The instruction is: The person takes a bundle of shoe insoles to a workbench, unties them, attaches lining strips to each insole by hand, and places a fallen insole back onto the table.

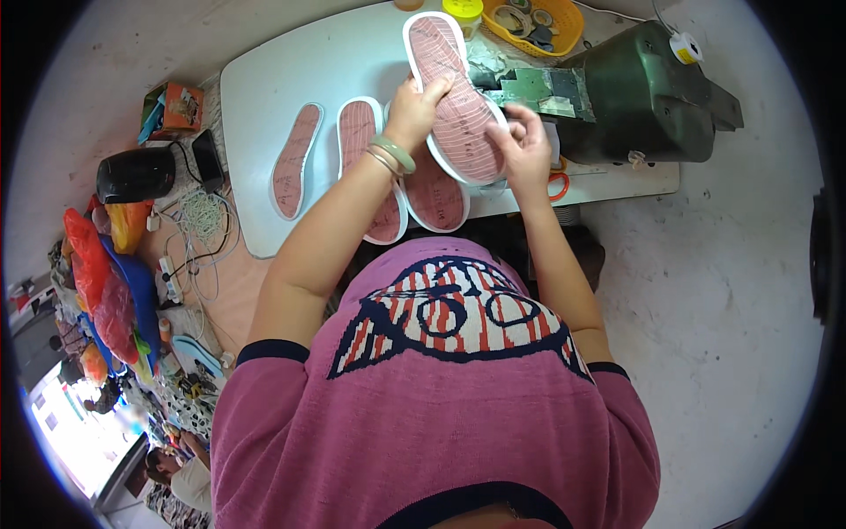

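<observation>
A pink shoe sole with a white rim and faint pale lines is raised over the table. My left hand is closed around its left edge, thumb on the pink face. At its lower right rim, my right hand has thumb and curled fingers closed on the edge. Below lie more pink soles with dark handwritten marks: a narrow sole at the left, a wider sole partly covered by my left forearm, and another sole partly under the raised one.
A dark green sewing machine stands right of my hands on the white table. Behind are a yellow basket of tape rolls and a yellow-lidded jar. Orange-handled scissors lie near the right edge. Cables tangle at left.
</observation>
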`<state>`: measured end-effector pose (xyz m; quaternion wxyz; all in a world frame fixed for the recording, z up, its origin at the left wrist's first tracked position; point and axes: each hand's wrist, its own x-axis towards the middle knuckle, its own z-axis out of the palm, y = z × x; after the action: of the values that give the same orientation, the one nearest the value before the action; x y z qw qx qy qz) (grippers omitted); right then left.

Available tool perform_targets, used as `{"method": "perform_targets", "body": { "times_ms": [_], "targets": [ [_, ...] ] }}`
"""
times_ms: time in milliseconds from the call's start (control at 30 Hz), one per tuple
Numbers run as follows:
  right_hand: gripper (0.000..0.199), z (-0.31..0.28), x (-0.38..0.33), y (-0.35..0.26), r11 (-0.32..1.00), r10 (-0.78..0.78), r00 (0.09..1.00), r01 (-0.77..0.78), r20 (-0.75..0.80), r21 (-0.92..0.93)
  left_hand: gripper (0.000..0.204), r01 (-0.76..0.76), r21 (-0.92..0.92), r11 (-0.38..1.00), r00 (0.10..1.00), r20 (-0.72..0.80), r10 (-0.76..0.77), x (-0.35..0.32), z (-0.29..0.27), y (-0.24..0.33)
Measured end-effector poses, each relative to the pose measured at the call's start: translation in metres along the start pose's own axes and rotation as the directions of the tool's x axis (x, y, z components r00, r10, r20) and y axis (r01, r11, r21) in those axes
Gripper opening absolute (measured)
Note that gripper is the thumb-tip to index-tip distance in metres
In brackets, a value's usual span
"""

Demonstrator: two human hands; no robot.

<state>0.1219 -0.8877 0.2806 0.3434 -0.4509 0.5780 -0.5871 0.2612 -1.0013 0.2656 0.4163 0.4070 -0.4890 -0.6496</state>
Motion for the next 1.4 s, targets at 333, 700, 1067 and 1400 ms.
{"method": "perform_targets", "body": {
  "times_ms": [333,700,1067,1400],
  "targets": [
    [0.031,0.035,-0.017,-0.010,0.690,0.391,0.795,-0.587,0.464,0.423,0.044,-0.321,0.682,0.658,0.910,0.029,0.414,0.044,-0.031,0.026],
    [0.032,0.040,0.020,-0.030,0.734,0.550,0.789,-0.613,0.273,0.293,0.038,-0.235,0.672,0.702,0.686,0.626,-0.370,0.069,-0.042,0.085],
    [0.029,0.020,0.022,-0.004,0.899,0.414,0.904,-0.424,0.101,0.110,0.033,-0.049,0.676,0.735,0.922,0.313,-0.227,0.006,-0.029,0.062],
    [0.041,0.012,-0.089,0.016,0.573,0.418,0.570,-0.770,0.707,0.282,0.053,-0.131,0.565,0.815,0.990,0.119,0.077,-0.011,-0.018,0.033]
  ]
}}
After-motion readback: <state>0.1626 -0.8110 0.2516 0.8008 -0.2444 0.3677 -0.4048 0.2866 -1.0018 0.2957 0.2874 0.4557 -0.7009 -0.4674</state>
